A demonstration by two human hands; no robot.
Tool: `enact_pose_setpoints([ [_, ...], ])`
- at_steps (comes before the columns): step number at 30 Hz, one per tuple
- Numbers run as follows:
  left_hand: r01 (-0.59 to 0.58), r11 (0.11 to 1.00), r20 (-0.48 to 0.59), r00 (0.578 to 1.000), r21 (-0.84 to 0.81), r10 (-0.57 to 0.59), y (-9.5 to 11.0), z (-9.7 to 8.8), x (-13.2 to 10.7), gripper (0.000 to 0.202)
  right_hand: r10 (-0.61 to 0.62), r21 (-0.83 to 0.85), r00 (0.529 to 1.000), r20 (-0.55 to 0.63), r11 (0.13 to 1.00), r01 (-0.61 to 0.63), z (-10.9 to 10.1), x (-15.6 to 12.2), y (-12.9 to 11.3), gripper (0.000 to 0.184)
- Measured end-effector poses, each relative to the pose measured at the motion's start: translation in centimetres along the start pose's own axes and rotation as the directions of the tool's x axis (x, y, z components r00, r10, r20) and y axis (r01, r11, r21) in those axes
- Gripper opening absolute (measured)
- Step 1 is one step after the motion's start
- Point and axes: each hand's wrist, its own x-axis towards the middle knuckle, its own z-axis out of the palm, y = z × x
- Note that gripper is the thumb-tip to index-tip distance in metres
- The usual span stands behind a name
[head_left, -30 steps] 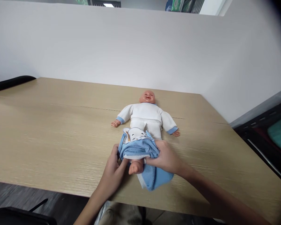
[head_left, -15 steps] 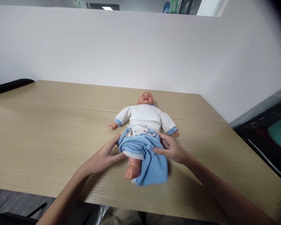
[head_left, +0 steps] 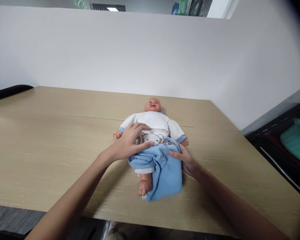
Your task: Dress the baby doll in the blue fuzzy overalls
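A baby doll (head_left: pixel 152 106) in a white top lies on its back on the wooden table (head_left: pixel 52 140), head away from me. Blue terry trousers (head_left: pixel 165 170) with a white cartoon patch cover its legs up to the waist; one bare foot (head_left: pixel 142 189) sticks out at the near end. My left hand (head_left: pixel 130 141) rests over the doll's belly at the trousers' waistband, fingers stretched and a little apart. At the doll's hip on the right side, my right hand (head_left: pixel 183 158) presses against the edge of the blue trousers, fingers curled on the cloth.
A white partition wall (head_left: pixel 140 53) stands behind the table. To the right, below the table edge, a dark shelf holds something teal (head_left: pixel 296 141). A black chair back (head_left: pixel 10 90) shows at the far left.
Both hands have moved up the doll from its legs toward the waist. The blue trousers have gone higher, and the left hand now lies on the belly.
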Motion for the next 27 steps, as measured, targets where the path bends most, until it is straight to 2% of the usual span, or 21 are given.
enact_pose_setpoints([
  [3, -0.036, 0.999, 0.238, 0.971, 0.029, 0.029, 0.6, -0.6, 2.2, 0.052, -0.007, 0.004, 1.0, -0.006, 1.0, 0.007, -0.1, 0.0, -0.2, 0.058],
  [8, -0.052, 0.998, 0.409, 0.911, -0.028, 0.058, 1.5, -1.5, 4.5, 0.046, -0.032, -0.016, 0.999, 0.005, 0.999, 0.032, 0.2, -0.1, -0.9, 0.056],
  [12, 0.035, 0.974, 0.64, 0.759, -0.223, 0.12, 1.7, -1.1, 5.7, 0.043, -0.055, -0.049, 0.998, -0.009, 0.997, 0.055, 0.2, 0.1, -0.8, 0.058],
  [13, 0.043, 0.959, 0.655, 0.739, -0.281, 0.159, 1.6, -0.8, 5.9, 0.041, -0.057, -0.059, 0.998, -0.022, 0.997, 0.056, 0.2, 0.1, -0.7, 0.059],
  [15, 0.059, 0.92, 0.648, 0.727, -0.387, 0.226, 1.5, 0.0, 6.3, 0.038, -0.078, -0.092, 0.996, -0.041, 0.993, 0.074, 0.0, 0.3, -0.5, 0.061],
  [17, 0.118, 0.881, 0.654, 0.716, -0.458, 0.244, 1.3, 0.6, 6.6, 0.037, -0.112, -0.161, 0.993, -0.024, 0.981, 0.107, -0.3, 0.5, -0.4, 0.059],
  [20, 0.199, 0.841, 0.677, 0.695, -0.503, 0.241, 1.0, 1.0, 6.7, 0.037, -0.119, -0.366, 0.988, 0.095, 0.919, 0.146, -1.1, 0.3, -0.9, 0.051],
  [24, 0.264, 0.809, 0.715, 0.652, -0.525, 0.252, 0.8, 1.0, 6.5, 0.043, -0.044, -0.622, 0.95, 0.309, 0.747, 0.236, -1.5, -0.7, -2.2, 0.037],
  [27, 0.181, 0.877, 0.723, 0.65, -0.446, 0.234, 0.8, 0.9, 6.5, 0.051, -0.002, -0.657, 0.915, 0.404, 0.696, 0.292, -1.2, -1.3, -3.2, 0.027],
])
